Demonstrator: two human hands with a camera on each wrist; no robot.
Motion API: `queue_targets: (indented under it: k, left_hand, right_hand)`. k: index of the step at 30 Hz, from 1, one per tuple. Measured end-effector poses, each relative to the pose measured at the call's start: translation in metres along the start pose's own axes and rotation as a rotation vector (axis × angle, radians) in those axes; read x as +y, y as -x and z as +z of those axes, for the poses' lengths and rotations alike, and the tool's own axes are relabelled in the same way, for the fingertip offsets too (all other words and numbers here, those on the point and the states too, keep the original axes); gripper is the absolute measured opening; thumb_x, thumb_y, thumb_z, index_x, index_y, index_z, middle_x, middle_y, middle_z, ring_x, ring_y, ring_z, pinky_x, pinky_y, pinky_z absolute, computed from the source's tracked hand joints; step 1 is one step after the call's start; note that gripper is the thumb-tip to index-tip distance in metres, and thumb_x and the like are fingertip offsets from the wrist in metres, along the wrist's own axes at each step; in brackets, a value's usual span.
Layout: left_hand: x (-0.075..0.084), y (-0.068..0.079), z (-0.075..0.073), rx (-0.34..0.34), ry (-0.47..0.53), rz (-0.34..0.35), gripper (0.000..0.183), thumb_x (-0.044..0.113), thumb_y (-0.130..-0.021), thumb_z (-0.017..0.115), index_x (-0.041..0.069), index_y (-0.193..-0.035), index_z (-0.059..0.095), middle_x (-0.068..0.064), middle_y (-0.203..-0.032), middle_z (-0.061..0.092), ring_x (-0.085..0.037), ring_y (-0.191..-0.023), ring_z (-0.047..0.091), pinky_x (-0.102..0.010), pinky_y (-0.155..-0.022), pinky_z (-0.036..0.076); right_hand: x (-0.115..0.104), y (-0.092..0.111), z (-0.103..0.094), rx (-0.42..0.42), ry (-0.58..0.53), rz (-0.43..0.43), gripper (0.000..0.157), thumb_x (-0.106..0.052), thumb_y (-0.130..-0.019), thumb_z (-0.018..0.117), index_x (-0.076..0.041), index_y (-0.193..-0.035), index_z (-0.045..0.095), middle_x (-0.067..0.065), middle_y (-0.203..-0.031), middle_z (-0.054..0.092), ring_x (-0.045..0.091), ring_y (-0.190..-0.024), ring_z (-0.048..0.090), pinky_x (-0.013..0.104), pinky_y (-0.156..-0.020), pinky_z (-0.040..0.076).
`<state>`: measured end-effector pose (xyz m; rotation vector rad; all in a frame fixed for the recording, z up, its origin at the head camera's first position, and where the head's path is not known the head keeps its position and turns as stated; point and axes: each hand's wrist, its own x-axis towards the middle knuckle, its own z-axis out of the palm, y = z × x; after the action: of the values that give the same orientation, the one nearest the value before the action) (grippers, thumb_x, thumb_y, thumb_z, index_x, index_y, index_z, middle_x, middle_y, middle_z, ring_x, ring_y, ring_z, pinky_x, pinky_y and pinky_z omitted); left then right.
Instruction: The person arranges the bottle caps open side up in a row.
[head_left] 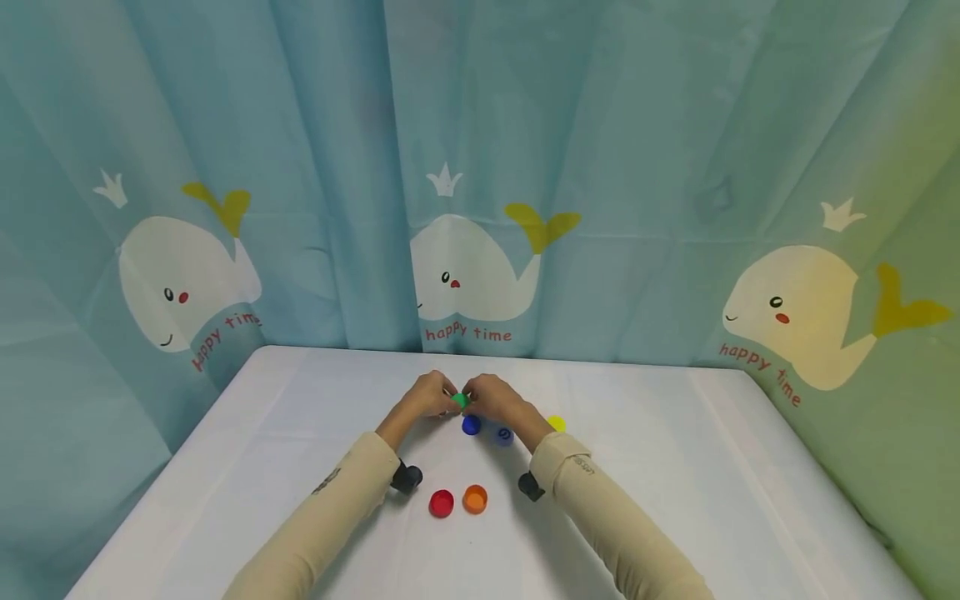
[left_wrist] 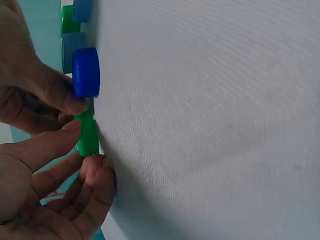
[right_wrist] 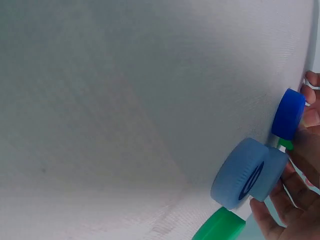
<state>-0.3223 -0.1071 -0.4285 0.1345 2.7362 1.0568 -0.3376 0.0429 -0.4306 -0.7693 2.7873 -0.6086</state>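
Observation:
Both hands meet over the far middle of the table at a green bottle cap (head_left: 460, 401). My left hand (head_left: 431, 395) pinches it between thumb and fingertips, plain in the left wrist view. From the other side my right hand (head_left: 493, 398) holds the same cap's edge with thumb and finger, partly hidden. Just in front of the cap sits a dark blue bottle cap (head_left: 471, 425). Beside the right hand stand a light blue cap (right_wrist: 235, 175) with a printed mark, a second light blue cap (right_wrist: 269, 175) and another green cap (right_wrist: 220, 226).
Nearer the body, a red cap (head_left: 442, 503) and an orange cap (head_left: 475, 499) lie side by side between the forearms. A yellow cap (head_left: 556, 423) is right of the right wrist. The white table (head_left: 337, 379) ends at a whale-printed curtain (head_left: 637, 250).

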Motion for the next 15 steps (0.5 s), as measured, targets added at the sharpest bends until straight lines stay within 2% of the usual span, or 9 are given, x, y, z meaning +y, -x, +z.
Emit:
queue_targets:
  k: [7,15]
  left_hand:
    - [0.0026,-0.0014,0.0014,0.012,-0.014,0.016,0.024,0.007,-0.082,0.072,-0.006,-0.102,0.068,-0.009,-0.084,0.065,-0.014,-0.062,0.057,-0.023,-0.057,0.049]
    - [-0.0013,0.0015,0.0033,0.008,0.055,0.004,0.025,0.007,-0.085,0.069,-0.005,-0.106,0.065,-0.008,-0.081,0.064,-0.016,-0.067,0.06,-0.026,-0.059,0.052]
  right_hand:
    - [-0.0023,-0.0037,0.0024,0.035,0.05,0.024,0.025,-0.02,-0.083,0.073,-0.004,-0.102,0.07,0.003,-0.091,0.067,0.015,-0.08,0.059,0.033,-0.08,0.049]
    - [-0.003,-0.003,0.004,0.053,0.119,0.003,0.026,-0.021,-0.081,0.075,-0.006,-0.101,0.069,0.0,-0.086,0.064,0.016,-0.081,0.059,0.036,-0.077,0.049]
